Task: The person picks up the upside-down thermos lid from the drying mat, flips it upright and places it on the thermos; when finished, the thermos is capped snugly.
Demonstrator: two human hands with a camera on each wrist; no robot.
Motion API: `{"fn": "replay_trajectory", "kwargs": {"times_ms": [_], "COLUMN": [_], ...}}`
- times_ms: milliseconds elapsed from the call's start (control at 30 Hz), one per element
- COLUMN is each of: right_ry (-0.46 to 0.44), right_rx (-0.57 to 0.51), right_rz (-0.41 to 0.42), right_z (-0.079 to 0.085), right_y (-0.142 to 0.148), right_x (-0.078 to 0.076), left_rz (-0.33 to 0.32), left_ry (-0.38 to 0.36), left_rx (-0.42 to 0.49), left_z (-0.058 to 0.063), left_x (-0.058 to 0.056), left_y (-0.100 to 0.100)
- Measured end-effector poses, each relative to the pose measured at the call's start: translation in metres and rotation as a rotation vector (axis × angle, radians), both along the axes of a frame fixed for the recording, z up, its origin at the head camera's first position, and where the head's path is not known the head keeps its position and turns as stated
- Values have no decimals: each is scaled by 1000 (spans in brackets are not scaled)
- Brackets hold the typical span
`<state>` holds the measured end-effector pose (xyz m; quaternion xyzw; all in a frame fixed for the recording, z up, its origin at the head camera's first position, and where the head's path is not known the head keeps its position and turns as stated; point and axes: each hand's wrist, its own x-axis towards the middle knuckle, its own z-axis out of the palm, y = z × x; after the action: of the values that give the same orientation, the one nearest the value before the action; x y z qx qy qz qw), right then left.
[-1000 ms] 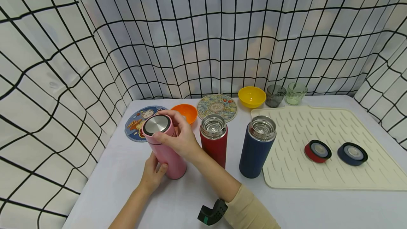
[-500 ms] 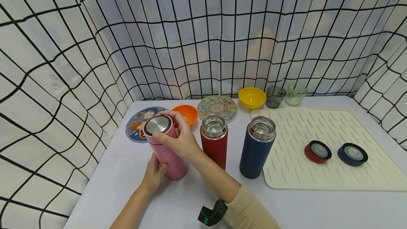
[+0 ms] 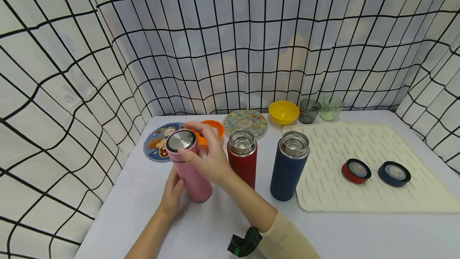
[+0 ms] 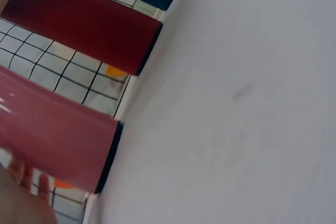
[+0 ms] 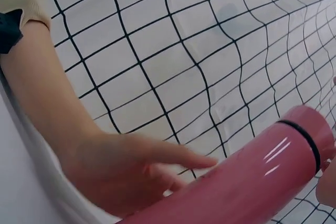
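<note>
A pink thermos flask (image 3: pixel 194 181) stands upright at the left of the table, its steel-topped lid (image 3: pixel 181 140) on. My left hand (image 3: pixel 171 195) lies beside its lower body; in the right wrist view the thumb (image 5: pixel 184 156) is nearly straight along the flask. My right hand (image 3: pixel 212 161) is at the lid with thumb and fingers spread wide. Its thumb is at the lid's near side, and I cannot tell whether it touches. To the right stand a red thermos flask (image 3: pixel 244 167) and a blue one (image 3: pixel 289 175), both lidless with steel strainers in their mouths.
A red lid (image 3: pixel 356 171) and a blue lid (image 3: pixel 394 174) lie upturned on a cream drying mat (image 3: pixel 330 199). Behind are an orange bowl (image 3: pixel 215 126), yellow bowl (image 3: pixel 283 112), two glasses (image 3: pixel 309 111) and two round mats (image 3: pixel 245 124). Black netting (image 3: pixel 248 49) surrounds the table.
My right fingers have spread away from the pink flask's lid. My left thumb has drawn back from the flask's front. The head view has tilted slightly.
</note>
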<state>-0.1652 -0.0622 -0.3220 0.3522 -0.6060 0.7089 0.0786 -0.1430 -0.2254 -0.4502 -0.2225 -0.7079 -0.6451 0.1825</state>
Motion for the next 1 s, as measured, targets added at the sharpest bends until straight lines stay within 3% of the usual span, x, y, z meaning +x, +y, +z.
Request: {"fn": "replay_trajectory", "kwargs": {"times_ms": [100, 267, 333, 467, 600, 833, 933, 1000], "right_ry": [94, 260, 318, 426, 496, 649, 706, 751], "right_rx": [89, 199, 211, 214, 224, 241, 220, 185], "right_rz": [-69, -173, -167, -143, -124, -157, -226, -262], "right_z": [1, 6, 9, 14, 16, 12, 8, 7], "right_y": [6, 22, 29, 43, 60, 106, 125, 136], "right_x": [6, 14, 19, 29, 40, 58, 64, 65], "left_rz": [42, 149, 181, 201, 269, 425, 420, 367], "left_ry": [43, 130, 154, 285, 414, 623, 708, 763], "left_rx": [73, 69, 61, 71, 73, 8, -32, -32], "left_z": [11, 28, 34, 43, 57, 92, 102, 106], "left_x": [3, 6, 7, 10, 16, 41, 49, 50], "left_y": [-3, -9, -9, -7, -3, 16, 27, 35]}}
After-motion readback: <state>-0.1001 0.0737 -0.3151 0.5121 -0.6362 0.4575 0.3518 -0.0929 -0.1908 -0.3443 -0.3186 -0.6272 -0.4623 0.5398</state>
